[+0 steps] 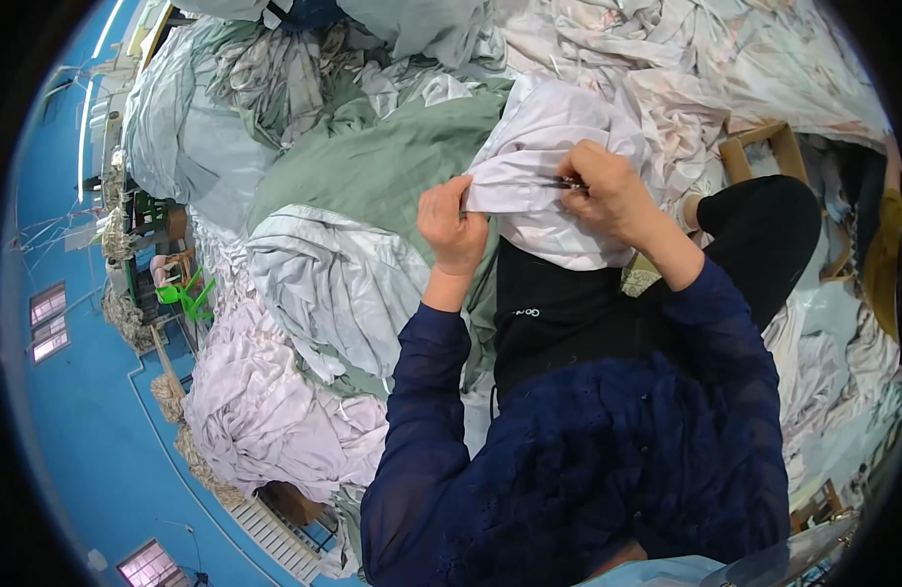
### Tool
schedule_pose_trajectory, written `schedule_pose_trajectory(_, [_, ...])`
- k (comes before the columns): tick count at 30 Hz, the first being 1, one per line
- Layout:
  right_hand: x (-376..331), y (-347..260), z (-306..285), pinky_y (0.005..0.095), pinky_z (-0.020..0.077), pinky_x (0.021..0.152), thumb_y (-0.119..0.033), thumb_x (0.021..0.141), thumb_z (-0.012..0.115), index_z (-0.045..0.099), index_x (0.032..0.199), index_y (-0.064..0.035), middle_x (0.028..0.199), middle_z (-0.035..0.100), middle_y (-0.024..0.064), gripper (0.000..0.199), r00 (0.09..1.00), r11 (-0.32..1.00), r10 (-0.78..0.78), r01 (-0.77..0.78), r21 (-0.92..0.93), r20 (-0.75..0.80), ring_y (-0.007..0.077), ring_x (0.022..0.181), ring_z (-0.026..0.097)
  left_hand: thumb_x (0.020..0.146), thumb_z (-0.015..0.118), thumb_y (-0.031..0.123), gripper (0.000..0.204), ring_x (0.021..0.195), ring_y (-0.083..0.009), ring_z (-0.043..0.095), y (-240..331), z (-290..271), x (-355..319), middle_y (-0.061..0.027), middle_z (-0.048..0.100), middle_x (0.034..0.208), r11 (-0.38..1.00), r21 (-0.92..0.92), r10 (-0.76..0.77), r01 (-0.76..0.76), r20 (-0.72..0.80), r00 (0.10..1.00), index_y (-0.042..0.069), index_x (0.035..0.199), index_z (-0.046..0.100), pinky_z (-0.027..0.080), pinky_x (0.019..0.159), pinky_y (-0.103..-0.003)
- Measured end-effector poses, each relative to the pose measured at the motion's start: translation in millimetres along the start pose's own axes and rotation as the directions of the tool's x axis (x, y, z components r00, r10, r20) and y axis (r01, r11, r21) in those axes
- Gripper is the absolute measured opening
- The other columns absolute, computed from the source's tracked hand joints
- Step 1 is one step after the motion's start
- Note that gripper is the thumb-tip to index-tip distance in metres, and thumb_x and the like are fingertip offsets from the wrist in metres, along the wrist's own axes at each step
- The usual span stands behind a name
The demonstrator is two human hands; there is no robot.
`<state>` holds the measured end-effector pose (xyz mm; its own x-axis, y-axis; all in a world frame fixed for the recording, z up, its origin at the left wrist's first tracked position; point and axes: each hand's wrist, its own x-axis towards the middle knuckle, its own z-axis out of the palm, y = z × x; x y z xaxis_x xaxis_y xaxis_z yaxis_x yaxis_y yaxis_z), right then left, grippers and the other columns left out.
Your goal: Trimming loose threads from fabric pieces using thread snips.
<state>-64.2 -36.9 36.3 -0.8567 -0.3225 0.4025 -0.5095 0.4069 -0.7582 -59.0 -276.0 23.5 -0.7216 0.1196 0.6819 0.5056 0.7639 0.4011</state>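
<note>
A pale lilac-white cloth (pixel 539 240) lies bunched over my knee, with one hemmed edge pulled straight between my hands. The left end of that hem is pinched in my closed left hand (pixel 454 225). My right hand (pixel 608 191) is closed around small dark thread snips (pixel 570 183), whose tips point left and touch or nearly touch the hem. Fingers cover most of the snips, so I cannot tell whether the blades are apart. A sage-green cloth (pixel 373 176) spreads just beyond my left hand.
Heaps of loose fabric surround me: a pale blue-grey bundle (pixel 324 274), a lilac heap (pixel 265 421) at left, and a peach-tinted pile (pixel 656 49) at the far side. A cardboard box (pixel 786 157) stands beyond my right knee. A green plastic chair (pixel 187 293) is at far left.
</note>
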Motion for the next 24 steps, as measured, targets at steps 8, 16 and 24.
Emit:
schedule_pose_trajectory(8, [-13.4, 4.5, -9.6, 0.0297, 0.0437, 0.06, -0.001, 0.075, 0.065, 0.06, 0.091, 0.0002, 0.075, 0.057, 0.009, 0.016, 0.954, 0.953, 0.265, -0.236, 0.191, -0.143, 0.0204, 0.066, 0.055, 0.064, 0.059, -0.009, 0.028, 0.059, -0.0275, 0.05, -1.1, 1.1, 0.6, -0.0085, 0.054, 0.067, 1.0, -0.006, -0.003, 0.003, -0.006, 1.0, 0.004, 0.089, 0.063, 0.04, 0.057, -0.037])
schedule_pose_trajectory(16, [-18.8, -11.1, -16.3, 0.0262, 0.0422, 0.061, -0.004, 0.078, 0.067, 0.062, 0.095, 0.0, 0.081, 0.058, 0.0074, 0.018, 0.988, 0.98, 0.152, -0.146, 0.132, -0.039, 0.012, 0.069, 0.054, 0.066, 0.058, -0.007, 0.03, 0.061, -0.0287, 0.053, -2.7, -5.9, 1.9, -0.0089, 0.056, 0.072, 1.0, -0.004, 0.016, -0.016, 0.054, 0.998, 0.004, 0.093, 0.062, 0.04, 0.059, -0.038])
schedule_pose_trajectory(24, [-34.7, -3.0, 3.0, 0.024, 0.0405, 0.06, -0.002, 0.077, 0.07, 0.063, 0.097, -0.0008, 0.084, 0.058, 0.0031, 0.021, 0.946, 0.92, 0.298, -0.248, 0.303, -0.13, 0.0107, 0.068, 0.052, 0.082, 0.062, 0.002, 0.026, 0.068, -0.0172, 0.061, 81.1, -47.9, 1.4, -0.0106, 0.063, 0.09, 0.885, -0.136, -0.417, 0.446, 0.195, 0.888, -0.003, 0.106, 0.056, 0.047, 0.056, -0.028])
